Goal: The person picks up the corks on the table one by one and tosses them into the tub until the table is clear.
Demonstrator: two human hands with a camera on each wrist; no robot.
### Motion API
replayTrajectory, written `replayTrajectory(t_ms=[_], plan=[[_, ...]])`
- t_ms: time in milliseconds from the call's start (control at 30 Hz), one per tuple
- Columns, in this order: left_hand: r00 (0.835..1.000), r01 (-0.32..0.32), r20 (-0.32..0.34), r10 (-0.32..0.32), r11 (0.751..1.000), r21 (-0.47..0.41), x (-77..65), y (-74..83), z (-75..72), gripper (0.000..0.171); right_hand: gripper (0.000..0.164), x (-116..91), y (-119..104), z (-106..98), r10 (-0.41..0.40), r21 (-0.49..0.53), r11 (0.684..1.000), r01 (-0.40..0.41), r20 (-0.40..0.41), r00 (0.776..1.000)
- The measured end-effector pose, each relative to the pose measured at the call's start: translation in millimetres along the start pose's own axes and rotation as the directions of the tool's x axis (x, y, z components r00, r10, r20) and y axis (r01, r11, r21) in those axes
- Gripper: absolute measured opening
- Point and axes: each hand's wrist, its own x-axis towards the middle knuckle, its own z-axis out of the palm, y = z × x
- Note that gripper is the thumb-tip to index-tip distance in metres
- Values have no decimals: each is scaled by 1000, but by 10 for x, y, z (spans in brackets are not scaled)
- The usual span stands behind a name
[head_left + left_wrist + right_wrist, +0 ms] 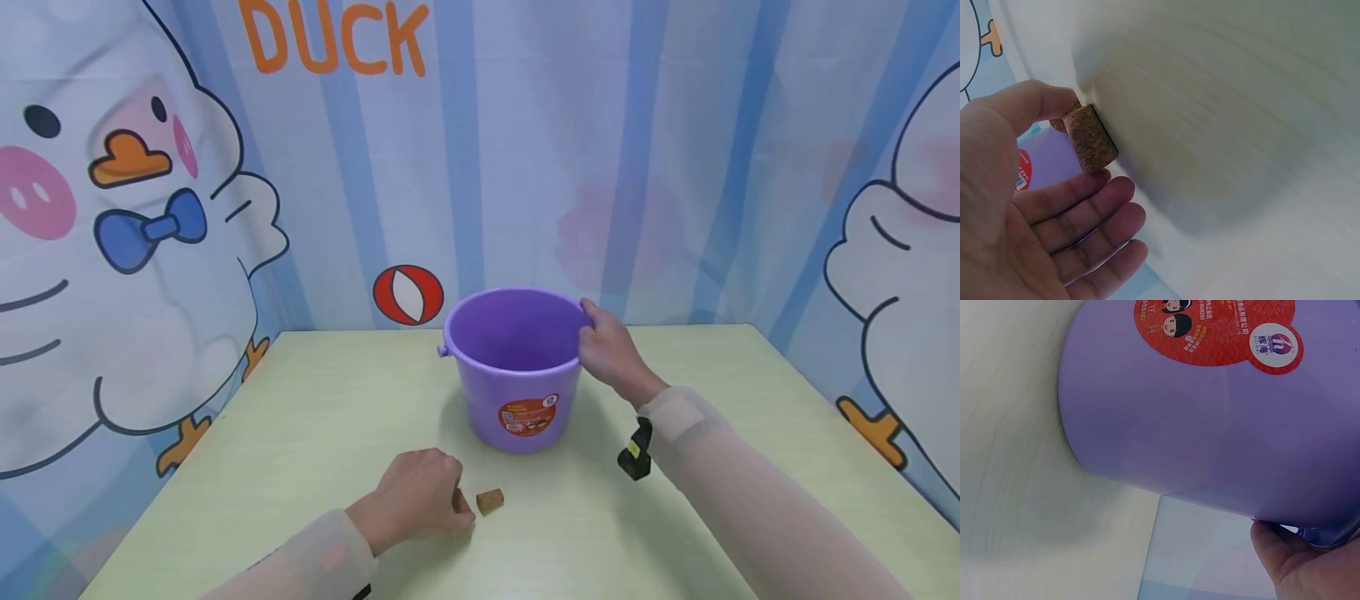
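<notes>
A purple bucket with a red label stands upright on the table. My right hand grips its rim at the right side; the right wrist view shows part of this hand against the bucket wall. Low over the table, in front of the bucket, is my left hand. Between its thumb and index finger it pinches a cork, mostly hidden by the hand in the head view. Another cork lies on the table just right of the left hand, partly covered by the thumb in the left wrist view.
The pale green table meets a blue striped backdrop at its far edge. Printed cartoon ducks flank it on both sides. A small black device hangs at the right wrist.
</notes>
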Motion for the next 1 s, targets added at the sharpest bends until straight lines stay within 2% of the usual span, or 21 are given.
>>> replayTrajectory(t_ms=[500,1000], plan=[[1000,14,9,-14,1000,-2,25,-5,36,15,62,1,27,-10,-5,16,1000,5,-6,1000],[995,-13,-95,13,1000,7,19,-23,-102,12,62,4,20,10,-5,14,1000,5,-6,1000]])
